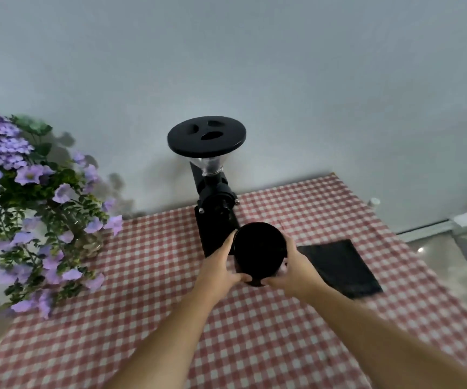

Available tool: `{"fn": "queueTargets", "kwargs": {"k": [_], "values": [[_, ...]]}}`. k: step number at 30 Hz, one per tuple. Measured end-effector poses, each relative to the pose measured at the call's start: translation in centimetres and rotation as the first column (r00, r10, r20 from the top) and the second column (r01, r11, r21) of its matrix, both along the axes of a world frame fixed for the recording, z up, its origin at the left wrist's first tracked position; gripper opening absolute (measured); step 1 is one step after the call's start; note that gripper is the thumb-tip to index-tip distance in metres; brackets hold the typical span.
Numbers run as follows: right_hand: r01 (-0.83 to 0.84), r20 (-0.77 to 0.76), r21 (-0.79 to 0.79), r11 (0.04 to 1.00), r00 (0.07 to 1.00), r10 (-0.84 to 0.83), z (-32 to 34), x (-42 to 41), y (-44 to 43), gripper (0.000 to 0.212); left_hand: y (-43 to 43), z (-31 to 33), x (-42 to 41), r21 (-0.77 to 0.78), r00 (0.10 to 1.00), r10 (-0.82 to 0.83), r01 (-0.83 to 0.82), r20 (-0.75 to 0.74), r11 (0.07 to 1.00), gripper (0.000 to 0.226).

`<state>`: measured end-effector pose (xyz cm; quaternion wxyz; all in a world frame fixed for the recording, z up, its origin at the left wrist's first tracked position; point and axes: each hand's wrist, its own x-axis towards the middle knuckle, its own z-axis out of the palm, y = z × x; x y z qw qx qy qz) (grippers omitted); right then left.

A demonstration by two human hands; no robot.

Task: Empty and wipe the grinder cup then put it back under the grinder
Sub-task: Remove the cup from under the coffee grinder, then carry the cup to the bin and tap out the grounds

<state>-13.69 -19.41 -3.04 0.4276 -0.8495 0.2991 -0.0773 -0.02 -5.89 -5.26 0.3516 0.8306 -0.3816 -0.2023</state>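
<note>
A black grinder cup (259, 248) is held between both hands just in front of the black grinder (214, 192), its dark open mouth facing up towards me. My left hand (221, 266) wraps the cup's left side and my right hand (291, 265) wraps its right side, thumbs meeting at the near edge. The grinder has a round black lid (206, 134) over a clear hopper. A dark folded cloth (339, 265) lies flat to the right of the cup. What is inside the cup cannot be made out.
A red and white checked tablecloth (142, 318) covers the table, which stands against a pale wall. A vase of purple flowers (38, 206) fills the left side. The table's right edge drops to a shiny floor (451, 262).
</note>
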Motion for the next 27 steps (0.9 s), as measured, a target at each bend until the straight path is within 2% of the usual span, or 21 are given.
{"fn": "queueTargets", "kwargs": {"k": [3,5,8,11,15,20,27], "values": [[0.112,-0.023,-0.036,0.993,0.993,-0.112,0.6,-3.9,-1.3,0.107,-3.4,-0.2,-1.9,-0.018,0.992,-0.12,0.119,-0.043,0.993,0.113],[0.288,0.029,-0.051,0.956,0.958,-0.287,1.4,-10.7,-3.3,0.107,-8.1,0.7,-7.1,-0.012,0.954,-0.299,0.299,-0.02,0.954,0.11],[0.29,0.016,-0.066,0.955,0.957,-0.29,1.8,-12.5,-3.9,0.107,-9.9,1.0,-8.5,-0.038,0.953,-0.3,0.299,-0.045,0.954,0.105],[0.472,0.094,-0.036,0.881,0.879,-0.467,2.9,-21.0,-5.4,0.108,-14.8,2.0,-15.6,-0.037,0.881,-0.472,0.473,0.037,0.88,0.107],[0.62,0.144,-0.035,0.784,0.779,-0.61,3.0,-32.1,-7.5,0.106,-19.6,3.7,-26.3,-0.093,0.768,-0.64,0.638,0.006,0.765,0.099],[0.718,0.102,-0.056,0.694,0.695,-0.712,2.0,-46.7,-9.6,0.107,-24.4,3.0,-40.1,-0.071,0.674,-0.739,0.737,-0.006,0.672,0.114],[0.797,0.061,0.051,0.602,0.599,-0.798,-2.3,-61.6,-9.5,0.106,-26.8,-1.6,-55.2,0.009,0.556,-0.829,0.831,-0.058,0.556,0.11]]}}
